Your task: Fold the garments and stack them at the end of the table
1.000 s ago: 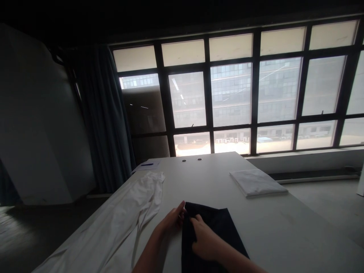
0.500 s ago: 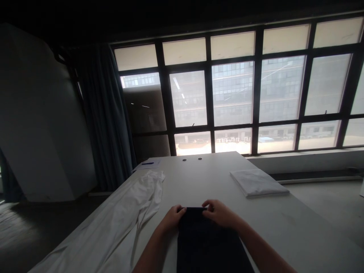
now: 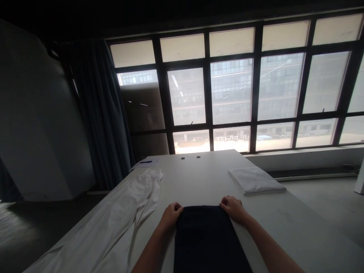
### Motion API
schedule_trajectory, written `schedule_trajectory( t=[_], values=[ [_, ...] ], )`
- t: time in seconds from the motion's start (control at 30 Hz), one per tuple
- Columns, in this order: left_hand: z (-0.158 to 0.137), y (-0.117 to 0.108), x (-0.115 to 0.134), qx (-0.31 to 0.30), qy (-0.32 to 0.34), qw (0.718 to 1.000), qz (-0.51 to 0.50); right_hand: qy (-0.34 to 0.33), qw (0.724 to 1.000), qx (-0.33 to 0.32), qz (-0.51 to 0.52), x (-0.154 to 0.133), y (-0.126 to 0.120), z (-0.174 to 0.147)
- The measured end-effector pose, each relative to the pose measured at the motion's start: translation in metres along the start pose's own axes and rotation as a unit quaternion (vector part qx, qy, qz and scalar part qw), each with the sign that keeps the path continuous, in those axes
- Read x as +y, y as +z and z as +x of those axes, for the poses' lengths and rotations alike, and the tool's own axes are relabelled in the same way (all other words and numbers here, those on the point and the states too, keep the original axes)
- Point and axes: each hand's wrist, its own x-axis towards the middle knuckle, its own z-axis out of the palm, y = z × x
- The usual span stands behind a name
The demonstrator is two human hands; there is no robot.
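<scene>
A dark navy cloth (image 3: 209, 239) lies flat on the white table (image 3: 196, 182) in front of me, its near end cut off by the bottom of the view. My left hand (image 3: 172, 215) is closed in a pinch at the cloth's far left corner. At the far right corner, my right hand (image 3: 233, 208) pinches the edge with fingers curled. The far edge runs nearly straight between both hands. Which kind of garment the navy cloth is, I cannot tell.
A rumpled white garment (image 3: 122, 216) stretches along the table's left side. To the right lies a folded white cloth (image 3: 256, 179). A blue pen (image 3: 146, 162) rests on paper at the far left corner. Two round cable holes sit near the far edge, below windows.
My right hand has moved right, from the middle of the cloth's far edge to its right corner. My left hand has shifted slightly left, still at its corner.
</scene>
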Motion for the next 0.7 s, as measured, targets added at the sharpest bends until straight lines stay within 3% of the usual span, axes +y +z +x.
schedule_trajectory(
  t=[0.33,0.5,0.6,0.7],
  values=[
    [-0.014,0.008,0.020,0.042,0.000,0.990,0.136,0.011,0.999,0.019,-0.029,-0.002,0.007,-0.002],
    [-0.020,0.012,0.023,0.053,0.023,0.983,0.176,0.011,0.999,0.018,-0.049,-0.011,-0.002,-0.004],
    [-0.020,0.009,0.022,0.048,0.042,0.982,0.180,-0.013,0.998,0.023,-0.061,-0.032,-0.011,-0.008],
    [-0.018,0.006,0.020,0.045,0.054,0.983,0.168,-0.063,0.996,0.013,-0.059,-0.070,-0.012,-0.020]
  ],
)
